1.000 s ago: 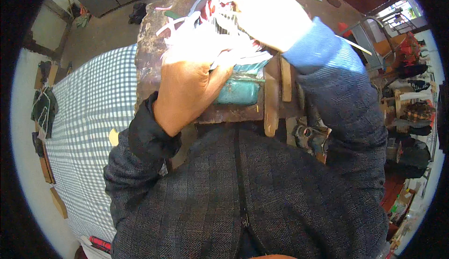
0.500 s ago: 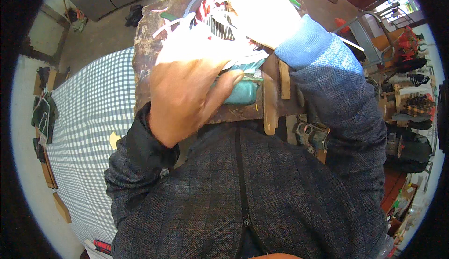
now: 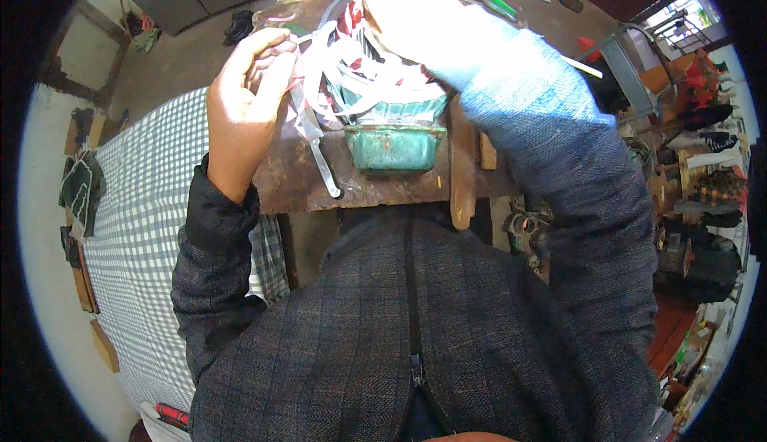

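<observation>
A heap of white, red and striped strips fills a round tub on the worn wooden table. My left hand is at the heap's left, its fingers curled in at the end of a white strip. Bright light washes out my right hand, bent over the far right of the heap; its fingertips and whatever they grip are hidden. Near the left hand lies a knife with a pale handle. A green metal box stands in front of the heap, at the near edge.
A wooden bar juts over the table's near edge, beside a shorter block. A green-handled tool lies past my right hand. A checked cloth spreads at the left. A metal frame stands on the right.
My left hand has drawn back leftward off the heap, uncovering the knife and the green box. My right hand has moved slightly, still over the heap.
</observation>
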The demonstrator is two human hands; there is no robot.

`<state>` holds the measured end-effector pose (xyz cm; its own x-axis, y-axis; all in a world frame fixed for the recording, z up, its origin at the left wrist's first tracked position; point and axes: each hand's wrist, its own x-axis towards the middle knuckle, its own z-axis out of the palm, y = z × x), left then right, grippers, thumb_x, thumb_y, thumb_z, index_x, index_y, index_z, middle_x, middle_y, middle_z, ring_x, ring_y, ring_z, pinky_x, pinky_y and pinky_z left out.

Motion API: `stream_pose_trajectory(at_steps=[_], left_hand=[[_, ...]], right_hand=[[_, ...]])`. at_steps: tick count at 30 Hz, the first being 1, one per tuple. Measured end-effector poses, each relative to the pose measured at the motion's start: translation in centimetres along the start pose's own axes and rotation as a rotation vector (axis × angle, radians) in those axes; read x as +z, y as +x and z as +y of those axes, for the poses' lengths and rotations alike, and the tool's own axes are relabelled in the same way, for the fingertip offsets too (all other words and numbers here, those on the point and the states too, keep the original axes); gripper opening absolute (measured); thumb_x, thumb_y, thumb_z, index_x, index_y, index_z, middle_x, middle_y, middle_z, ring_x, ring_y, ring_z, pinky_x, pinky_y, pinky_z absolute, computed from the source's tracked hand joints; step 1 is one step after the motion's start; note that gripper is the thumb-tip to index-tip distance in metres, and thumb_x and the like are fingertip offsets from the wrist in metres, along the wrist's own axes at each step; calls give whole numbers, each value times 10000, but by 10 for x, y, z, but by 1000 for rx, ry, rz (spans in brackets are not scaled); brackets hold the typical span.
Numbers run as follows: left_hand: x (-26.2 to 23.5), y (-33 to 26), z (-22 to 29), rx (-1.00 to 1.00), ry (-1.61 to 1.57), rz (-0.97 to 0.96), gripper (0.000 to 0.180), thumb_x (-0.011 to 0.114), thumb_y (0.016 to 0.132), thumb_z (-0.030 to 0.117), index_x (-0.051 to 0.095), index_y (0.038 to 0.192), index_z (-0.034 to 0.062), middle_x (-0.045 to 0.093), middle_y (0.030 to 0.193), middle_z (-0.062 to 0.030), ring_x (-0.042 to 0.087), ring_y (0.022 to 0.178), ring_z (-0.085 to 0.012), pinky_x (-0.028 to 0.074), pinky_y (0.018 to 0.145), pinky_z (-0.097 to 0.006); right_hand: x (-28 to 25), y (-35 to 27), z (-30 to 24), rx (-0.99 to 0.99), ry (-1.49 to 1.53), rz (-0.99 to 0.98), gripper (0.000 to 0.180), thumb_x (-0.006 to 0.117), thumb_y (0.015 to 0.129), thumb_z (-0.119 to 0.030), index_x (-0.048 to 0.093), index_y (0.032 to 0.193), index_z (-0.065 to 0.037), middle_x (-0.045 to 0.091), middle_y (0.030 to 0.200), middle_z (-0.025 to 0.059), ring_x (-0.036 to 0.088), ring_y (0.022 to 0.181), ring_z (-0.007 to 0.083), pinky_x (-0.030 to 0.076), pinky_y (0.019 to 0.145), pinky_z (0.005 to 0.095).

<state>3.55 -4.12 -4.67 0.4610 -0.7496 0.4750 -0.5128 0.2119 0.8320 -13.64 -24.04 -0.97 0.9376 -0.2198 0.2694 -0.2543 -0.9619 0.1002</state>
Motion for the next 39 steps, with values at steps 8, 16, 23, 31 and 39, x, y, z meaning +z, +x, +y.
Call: stream_pose_trajectory(at_steps=[8,16,23,31,39], left_hand=[[-3,-6,-5,28,55,-85,305,600,994,29,644,1294,-4,691,1200,-109,688,1020,-166,551,842,-279],[-3,16,-11,311,281,-202,405,631,903,59,644,1306,15,648,1298,-154,609,1247,-291,459,1086,-389],[-3,19,-16,403,251,-201,352,656,924,101,656,1267,24,651,1158,-154,647,1074,-289,509,955,-356],[3,20,-8,346,273,-182,334,665,944,121,660,1272,58,633,1135,-121,656,1067,-242,532,931,-343],[-4,26,-16,389,260,-211,289,668,929,81,672,1213,28,644,1067,-125,666,950,-258,534,866,-341]], right_hand=[[4,-8,21,-38,133,34,312,614,1011,-230,698,1235,-31,697,1196,164,673,1088,288,548,971,394],[6,4,-2,56,-28,-64,317,606,1006,-292,720,1175,-49,721,1109,163,706,996,276,567,899,393],[-1,11,-11,200,63,-155,329,602,1002,-313,739,1124,-40,731,1069,170,714,979,286,571,883,407],[77,35,24,143,137,102,323,592,1001,-291,750,1082,-21,734,1000,186,713,927,306,571,871,412],[30,8,46,-225,96,180,309,592,999,-272,749,1054,-11,732,946,186,707,853,325,574,829,416]])
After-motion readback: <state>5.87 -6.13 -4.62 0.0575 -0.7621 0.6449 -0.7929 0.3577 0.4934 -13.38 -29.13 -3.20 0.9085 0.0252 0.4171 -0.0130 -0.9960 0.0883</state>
